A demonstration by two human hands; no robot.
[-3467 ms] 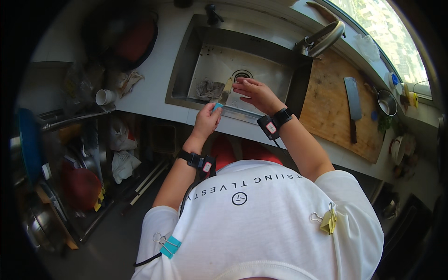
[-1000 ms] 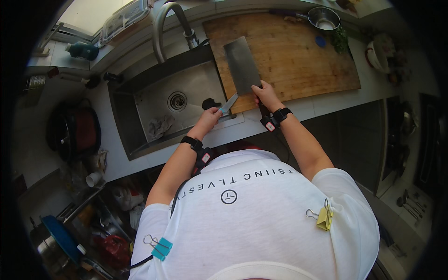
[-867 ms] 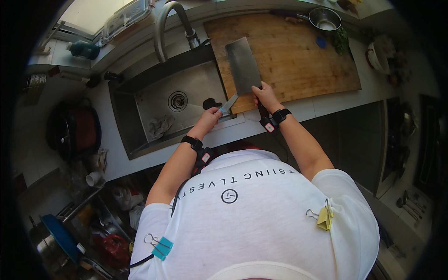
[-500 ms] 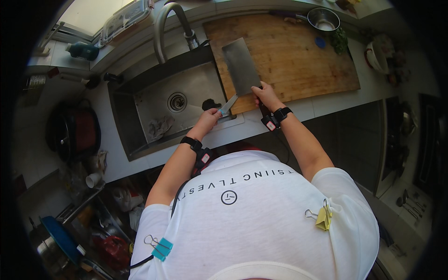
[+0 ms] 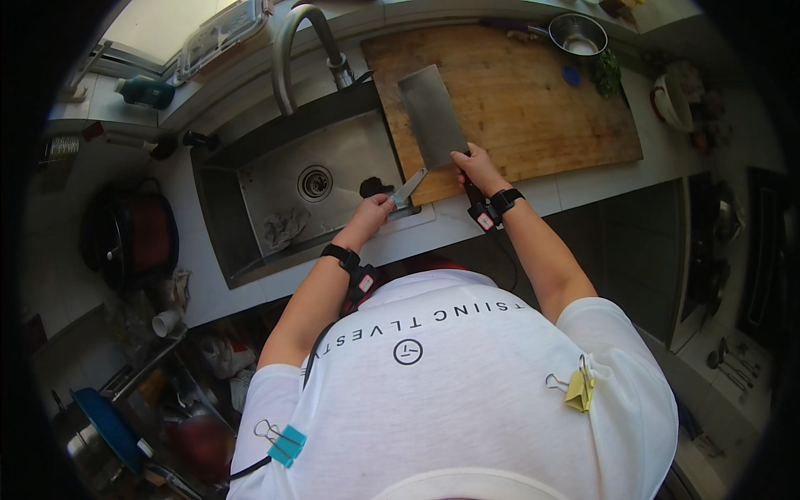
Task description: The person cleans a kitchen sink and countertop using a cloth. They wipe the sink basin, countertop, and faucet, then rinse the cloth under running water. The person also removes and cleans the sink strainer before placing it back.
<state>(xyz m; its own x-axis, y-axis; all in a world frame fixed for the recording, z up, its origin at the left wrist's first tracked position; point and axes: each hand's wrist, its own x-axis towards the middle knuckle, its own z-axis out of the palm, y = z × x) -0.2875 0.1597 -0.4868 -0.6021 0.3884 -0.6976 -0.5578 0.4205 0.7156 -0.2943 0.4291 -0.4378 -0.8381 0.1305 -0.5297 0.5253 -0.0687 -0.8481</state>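
My right hand [image 5: 483,172] is closed around the handle of a broad cleaver [image 5: 432,118]. Its grey blade points away from me over the left end of the wooden cutting board [image 5: 533,108]. At the sink's right front corner, my left hand [image 5: 372,217] grips a small knife [image 5: 410,186] with a bit of light blue near the fingers. The small blade slants up to the right, its tip close to the cleaver's lower left corner; whether they touch I cannot tell. Most of both handles is hidden by my fingers.
A steel sink [image 5: 250,204] with a tall curved faucet [image 5: 287,58] lies left of the board. In it are a crumpled grey cloth [image 5: 285,227] and something dark [image 5: 376,187]. On the board's far right stand a small pan [image 5: 577,35], a blue cap [image 5: 571,76] and leafy greens [image 5: 606,73].
The cleaver and my right hand have shifted very slightly. My left hand and the small knife look almost the same as before.
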